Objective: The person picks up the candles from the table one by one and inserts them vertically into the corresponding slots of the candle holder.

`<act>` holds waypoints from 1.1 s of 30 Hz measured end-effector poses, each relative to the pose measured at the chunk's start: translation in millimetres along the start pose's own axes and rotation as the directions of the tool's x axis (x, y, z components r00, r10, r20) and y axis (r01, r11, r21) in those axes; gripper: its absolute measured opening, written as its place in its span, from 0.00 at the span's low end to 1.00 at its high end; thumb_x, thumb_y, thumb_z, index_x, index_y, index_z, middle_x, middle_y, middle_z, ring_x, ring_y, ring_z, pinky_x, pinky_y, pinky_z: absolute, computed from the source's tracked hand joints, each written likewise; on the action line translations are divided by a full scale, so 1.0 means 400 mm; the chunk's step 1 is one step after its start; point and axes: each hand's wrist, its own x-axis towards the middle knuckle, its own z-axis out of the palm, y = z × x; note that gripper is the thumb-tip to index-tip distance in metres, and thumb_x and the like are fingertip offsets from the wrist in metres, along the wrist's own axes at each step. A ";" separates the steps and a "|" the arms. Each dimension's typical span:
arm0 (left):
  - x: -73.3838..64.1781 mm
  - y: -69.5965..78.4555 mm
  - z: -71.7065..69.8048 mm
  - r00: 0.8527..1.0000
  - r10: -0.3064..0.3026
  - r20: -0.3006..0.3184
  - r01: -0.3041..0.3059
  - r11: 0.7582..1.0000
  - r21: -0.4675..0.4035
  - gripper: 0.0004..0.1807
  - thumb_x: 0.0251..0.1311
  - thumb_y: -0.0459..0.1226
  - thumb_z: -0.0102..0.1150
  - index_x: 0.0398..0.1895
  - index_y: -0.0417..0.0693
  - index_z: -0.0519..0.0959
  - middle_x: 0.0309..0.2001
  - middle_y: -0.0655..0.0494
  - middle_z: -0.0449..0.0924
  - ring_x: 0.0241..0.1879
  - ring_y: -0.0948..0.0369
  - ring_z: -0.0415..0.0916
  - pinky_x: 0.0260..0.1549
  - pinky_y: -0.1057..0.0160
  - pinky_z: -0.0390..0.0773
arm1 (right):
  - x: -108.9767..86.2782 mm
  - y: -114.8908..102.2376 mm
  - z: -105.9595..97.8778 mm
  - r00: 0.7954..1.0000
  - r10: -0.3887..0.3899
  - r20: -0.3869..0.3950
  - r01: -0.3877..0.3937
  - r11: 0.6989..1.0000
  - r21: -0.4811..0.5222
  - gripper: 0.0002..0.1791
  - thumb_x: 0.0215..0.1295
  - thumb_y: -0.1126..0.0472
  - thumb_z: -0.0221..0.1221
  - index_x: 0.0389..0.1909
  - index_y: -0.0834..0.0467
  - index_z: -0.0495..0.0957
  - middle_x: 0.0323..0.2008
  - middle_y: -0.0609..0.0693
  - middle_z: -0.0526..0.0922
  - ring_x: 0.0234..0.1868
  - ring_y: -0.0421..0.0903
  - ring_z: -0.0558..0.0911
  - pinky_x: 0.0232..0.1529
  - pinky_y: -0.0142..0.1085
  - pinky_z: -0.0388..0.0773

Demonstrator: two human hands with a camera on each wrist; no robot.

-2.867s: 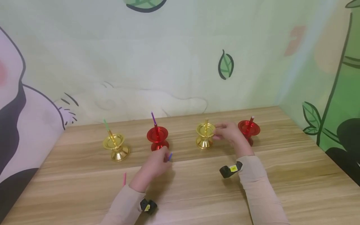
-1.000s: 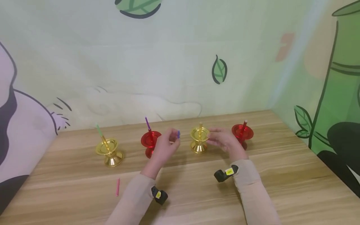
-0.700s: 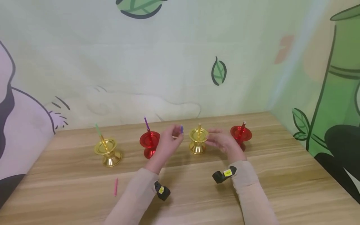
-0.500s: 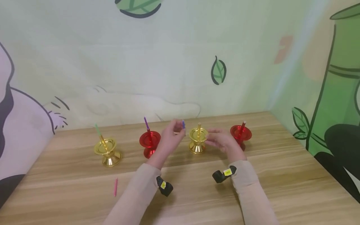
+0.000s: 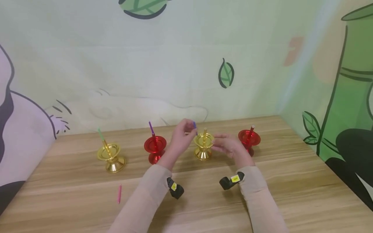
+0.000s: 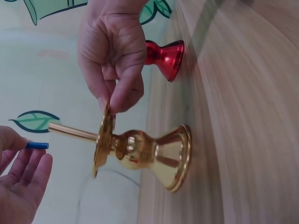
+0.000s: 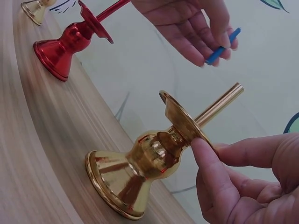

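My left hand [image 5: 182, 136] pinches a short blue candle [image 7: 223, 46] between thumb and fingers, held up beside the gold candle holder [image 5: 203, 152] at centre right. With thumb and fingertips my right hand [image 5: 231, 147] pinches the rim of that holder's dish from the right. The holder stands upright on the table, its thin gold tube [image 7: 219, 105] pointing up with no candle in it. In the left wrist view the blue candle [image 6: 37, 145] is close to the tube's open top, a small gap between them.
A red holder [image 5: 155, 144] with a purple candle and a gold holder [image 5: 112, 155] with a green candle stand to the left. Another red holder [image 5: 249, 137] stands at the right. A pink candle [image 5: 119, 194] lies on the wooden table [image 5: 73, 200], which meets a printed backdrop [image 5: 175, 64].
The left hand has lifted the blue candle from low in front of the left red holder, up and rightward to beside the gold tube. The right hand stays at the gold holder's rim.
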 end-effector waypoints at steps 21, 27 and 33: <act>0.041 0.032 0.041 0.998 0.057 -0.012 -0.058 0.997 -0.054 0.09 0.59 0.26 0.56 0.42 0.32 0.71 0.44 0.38 0.77 0.46 0.46 0.79 0.47 0.60 0.81 | -0.006 -0.002 0.001 1.000 -0.004 0.016 0.003 1.000 0.005 0.25 0.65 0.75 0.49 0.63 0.74 0.61 0.41 0.56 0.78 0.34 0.40 0.83 0.43 0.29 0.82; 0.043 0.021 0.045 0.999 0.052 -0.010 -0.053 0.996 -0.073 0.09 0.59 0.24 0.55 0.41 0.32 0.71 0.43 0.37 0.77 0.45 0.45 0.79 0.45 0.60 0.82 | -0.007 -0.002 0.002 1.000 -0.003 0.022 0.003 1.000 -0.001 0.25 0.65 0.75 0.49 0.63 0.74 0.61 0.45 0.60 0.78 0.34 0.40 0.83 0.45 0.29 0.82; 0.045 0.015 0.046 0.998 0.062 0.018 -0.062 0.997 -0.043 0.09 0.61 0.25 0.53 0.44 0.32 0.71 0.45 0.36 0.77 0.47 0.45 0.78 0.47 0.58 0.82 | -0.003 -0.001 -0.001 1.000 0.001 0.024 -0.001 1.000 -0.001 0.26 0.65 0.75 0.48 0.64 0.74 0.59 0.45 0.59 0.77 0.35 0.40 0.82 0.45 0.29 0.82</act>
